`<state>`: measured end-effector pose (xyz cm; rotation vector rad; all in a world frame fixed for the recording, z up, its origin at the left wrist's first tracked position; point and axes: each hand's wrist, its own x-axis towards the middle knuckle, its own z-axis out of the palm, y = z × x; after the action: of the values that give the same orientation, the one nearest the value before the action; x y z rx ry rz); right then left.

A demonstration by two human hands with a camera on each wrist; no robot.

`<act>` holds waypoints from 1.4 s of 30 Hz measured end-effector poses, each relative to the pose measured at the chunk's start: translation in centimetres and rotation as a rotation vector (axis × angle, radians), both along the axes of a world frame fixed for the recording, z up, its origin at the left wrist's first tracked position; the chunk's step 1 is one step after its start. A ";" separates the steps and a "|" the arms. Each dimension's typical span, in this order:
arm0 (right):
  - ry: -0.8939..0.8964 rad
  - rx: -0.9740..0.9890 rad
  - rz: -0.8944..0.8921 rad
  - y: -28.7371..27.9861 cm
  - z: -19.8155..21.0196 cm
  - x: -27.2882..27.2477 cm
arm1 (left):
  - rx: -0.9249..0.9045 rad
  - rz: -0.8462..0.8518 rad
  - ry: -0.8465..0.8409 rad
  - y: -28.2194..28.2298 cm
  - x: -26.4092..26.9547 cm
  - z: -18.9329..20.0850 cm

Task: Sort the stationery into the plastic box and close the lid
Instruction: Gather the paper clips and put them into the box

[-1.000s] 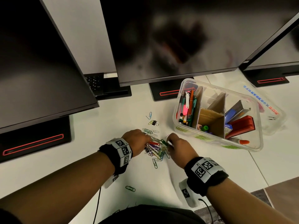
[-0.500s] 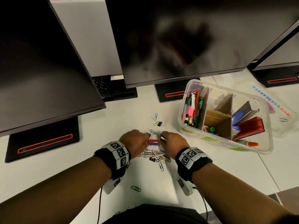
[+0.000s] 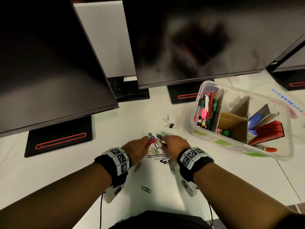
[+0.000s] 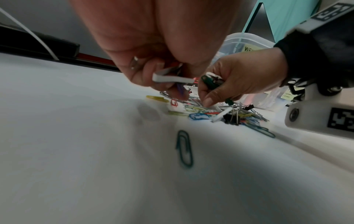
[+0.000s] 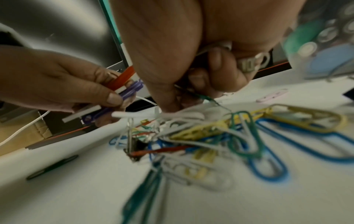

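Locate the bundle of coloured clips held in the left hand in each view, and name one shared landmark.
Head: bundle of clips left of centre, at the left hand's fingertips.
Left wrist: upper centre, under the fingers.
Right wrist: left of centre.
Shared landmark: the paper clip pile.

Crowded at the back of the desk, open at the front

Three dark monitors (image 3: 189, 38) overhang the rear of the white desk (image 3: 49, 179), their black bases (image 3: 59, 139) filling the floor beneath, so a hand has little headroom there. The clear plastic box (image 3: 280, 156) stands open-topped to the right, its cardboard dividers (image 3: 237, 116) upright between compartments already stocked with pens (image 3: 208, 109); its lid (image 3: 295, 103) lies just behind it. Between box and centre, the heap of paper clips (image 3: 158, 154) is flanked by the left hand (image 3: 138, 149) and right hand (image 3: 175, 146), close together. Loose clips (image 3: 146, 189) dot the bare near desk; broad white surface lies open to the left.
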<state>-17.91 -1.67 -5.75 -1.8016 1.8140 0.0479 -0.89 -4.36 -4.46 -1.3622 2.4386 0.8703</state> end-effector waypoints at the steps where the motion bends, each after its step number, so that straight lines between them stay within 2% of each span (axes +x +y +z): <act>1: -0.002 -0.010 -0.034 0.0 0.0 0.0 | 0.002 0.005 -0.007 0.0 0.1 -0.1; 5: -0.015 -0.053 -0.070 -0.6 0.3 0.9 | -0.017 0.015 -0.020 0.0 0.4 -0.4; 12: 0.034 0.057 -0.048 -2.2 -0.3 1.8 | -0.051 0.006 -0.043 0.3 1.0 0.5; 19: -0.133 -0.002 -0.305 -0.3 2.2 -2.7 | 0.050 0.044 0.068 0.8 -0.3 -0.1; 22: -0.201 0.015 -0.394 1.5 2.5 -4.1 | 0.100 0.004 0.047 1.0 -1.6 -0.7; 27: -0.173 0.071 -0.351 3.8 2.1 -4.7 | -0.018 -0.143 -0.023 1.3 -2.9 -0.2; 31: -0.173 0.045 -0.385 5.0 2.7 -4.8 | -0.112 -0.238 -0.026 1.2 -3.4 -0.2; 38: -0.251 0.109 -0.460 6.1 2.5 -5.1 | -0.110 -0.291 -0.071 1.4 -4.4 -0.9; 42: -0.329 0.166 -0.541 6.1 2.2 -5.6 | -0.142 -0.250 -0.006 1.5 -4.8 -0.8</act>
<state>-23.48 4.48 -3.58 -1.0865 1.9219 -0.2806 -5.70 -2.85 -5.25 -1.0665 2.6351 0.6439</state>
